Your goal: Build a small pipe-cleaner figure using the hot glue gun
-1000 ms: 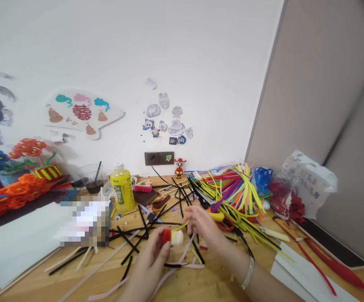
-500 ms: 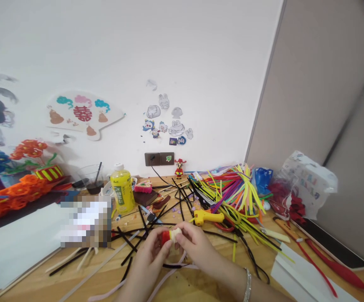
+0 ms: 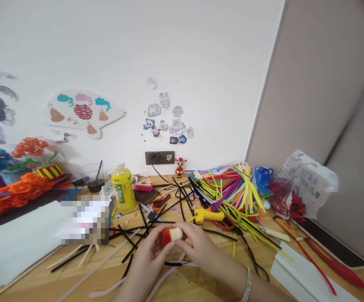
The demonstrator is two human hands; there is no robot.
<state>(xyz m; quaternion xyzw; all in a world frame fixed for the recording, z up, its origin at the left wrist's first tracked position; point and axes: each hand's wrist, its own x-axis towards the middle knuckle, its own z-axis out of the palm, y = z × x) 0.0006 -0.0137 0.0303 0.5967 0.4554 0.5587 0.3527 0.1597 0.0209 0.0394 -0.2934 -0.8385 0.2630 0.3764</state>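
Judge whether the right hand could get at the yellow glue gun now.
Probably yes: the right hand is close to the yellow glue gun, with only a thin black pipe cleaner alongside, but it is holding the red-and-white coil.
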